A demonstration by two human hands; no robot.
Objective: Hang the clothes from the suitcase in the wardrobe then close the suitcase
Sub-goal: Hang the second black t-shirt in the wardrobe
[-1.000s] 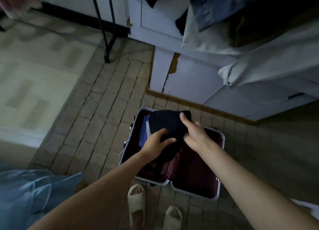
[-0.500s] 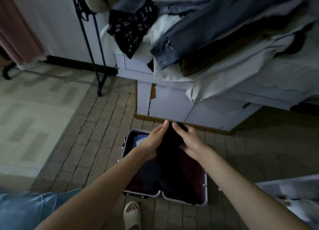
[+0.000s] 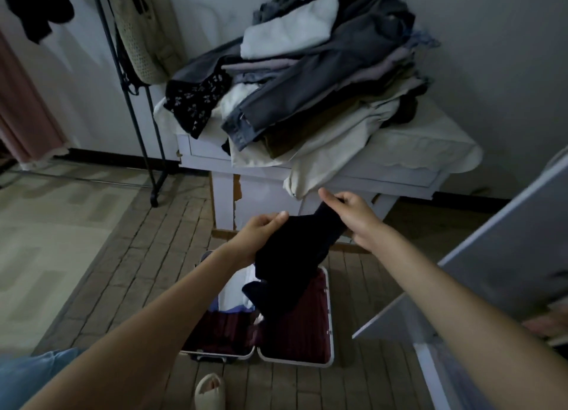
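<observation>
1. Head view, surroundings first: a white table (image 3: pixel 399 166) stands against the wall dead ahead, loaded with a heap of clothes (image 3: pixel 307 80): grey jeans, white and beige pieces, a black floral item spilling off the left edge. A beige piece hangs over the table's front edge, just above the right hand.
2. Left of the table, a black rack (image 3: pixel 138 117) rises from the brick-pattern floor, with a knit bag (image 3: pixel 144 37) hanging on it and dark cloth up in the top-left corner. A pink curtain (image 3: pixel 24 114) fills the far left.
3. On the right, a white door panel (image 3: pixel 507 249) juts into view, close beside the right forearm.
4. Down low: the suitcase (image 3: pixel 330 317) lies open flat on the floor, dark red lining showing, with white and pale blue cloth in its left half. A slipper (image 3: pixel 210 391) pokes in at the bottom edge.
5. Now the action. The dark garment (image 3: pixel 292 262) is up in the air between both hands, above the suitcase, in front of the table leg.
6. The left hand (image 3: pixel 261 234) grips it at the upper-left edge, fingers curled over the cloth.
7. The right hand (image 3: pixel 350 216) pinches the upper-right end, holding it higher.
8. The garment's long axis runs on a slant, from the right hand at upper right down to lower left, its bottom end drooping over the suitcase's middle.
</observation>
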